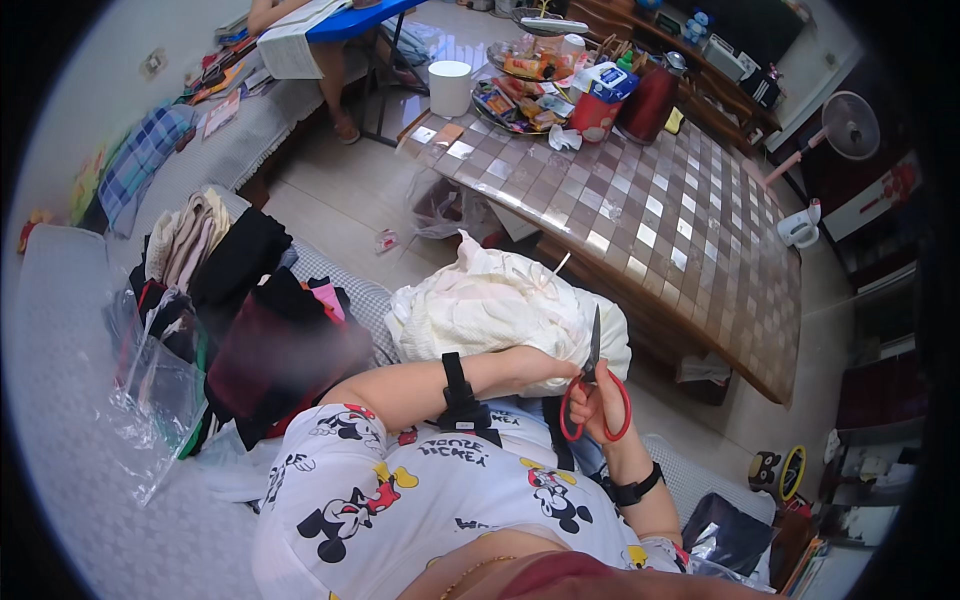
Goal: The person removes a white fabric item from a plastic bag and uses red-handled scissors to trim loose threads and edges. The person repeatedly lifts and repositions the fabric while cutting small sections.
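Across my lap lies a bundled cream-white textured cloth (480,307), with a thin pale tie (562,262) sticking up at its far side. My right hand (600,401) grips a pair of scissors (595,341) near the pivot, thumb on one side and curled fingers on the other. The scissors' red handle loops hang toward me and the dark blades point away, over the cloth's right part; the blades look closed. My left hand (551,367) lies along the near edge of the cloth, its tip meeting the scissors by the pivot. Its fingers are mostly hidden.
Folded clothes (240,247) and a clear plastic bag (154,412) lie on the sofa at left. Ahead stands a tiled-top table (600,195) with a snack tray (517,105), paper roll (450,86) and red flask (652,97). Another person's leg (334,90) shows by a blue table (360,22).
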Demonstrator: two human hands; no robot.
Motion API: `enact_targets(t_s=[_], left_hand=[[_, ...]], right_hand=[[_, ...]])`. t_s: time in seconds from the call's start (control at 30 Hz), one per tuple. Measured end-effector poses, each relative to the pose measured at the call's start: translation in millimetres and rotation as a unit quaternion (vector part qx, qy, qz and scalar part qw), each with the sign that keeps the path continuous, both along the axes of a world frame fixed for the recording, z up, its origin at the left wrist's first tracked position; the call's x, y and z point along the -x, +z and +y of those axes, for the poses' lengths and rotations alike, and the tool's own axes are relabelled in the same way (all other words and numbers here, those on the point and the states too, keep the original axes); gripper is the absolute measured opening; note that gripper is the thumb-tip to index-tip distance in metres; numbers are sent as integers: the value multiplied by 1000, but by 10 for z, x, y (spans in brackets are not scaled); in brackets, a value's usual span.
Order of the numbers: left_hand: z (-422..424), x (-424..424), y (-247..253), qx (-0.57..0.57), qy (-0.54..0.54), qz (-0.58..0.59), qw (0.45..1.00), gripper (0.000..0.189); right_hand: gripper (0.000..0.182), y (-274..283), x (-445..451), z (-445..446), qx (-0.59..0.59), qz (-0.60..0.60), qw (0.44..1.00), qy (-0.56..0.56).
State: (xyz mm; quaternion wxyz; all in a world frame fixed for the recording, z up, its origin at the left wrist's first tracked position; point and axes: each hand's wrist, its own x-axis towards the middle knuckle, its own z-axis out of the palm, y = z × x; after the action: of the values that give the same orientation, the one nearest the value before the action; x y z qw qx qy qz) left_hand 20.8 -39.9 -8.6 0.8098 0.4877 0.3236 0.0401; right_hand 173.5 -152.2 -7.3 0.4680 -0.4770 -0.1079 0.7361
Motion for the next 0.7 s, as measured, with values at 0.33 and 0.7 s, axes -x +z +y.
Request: enact_targets(t_s=[0.33, 0.7], left_hand=[[40, -29, -124, 55, -68, -88, 992, 25], [12, 30, 103, 6, -26, -61, 998, 25]], right_hand=[[55, 52, 46, 36, 5, -13, 999, -31], [50, 75, -28, -12, 0, -13, 1000, -8]])
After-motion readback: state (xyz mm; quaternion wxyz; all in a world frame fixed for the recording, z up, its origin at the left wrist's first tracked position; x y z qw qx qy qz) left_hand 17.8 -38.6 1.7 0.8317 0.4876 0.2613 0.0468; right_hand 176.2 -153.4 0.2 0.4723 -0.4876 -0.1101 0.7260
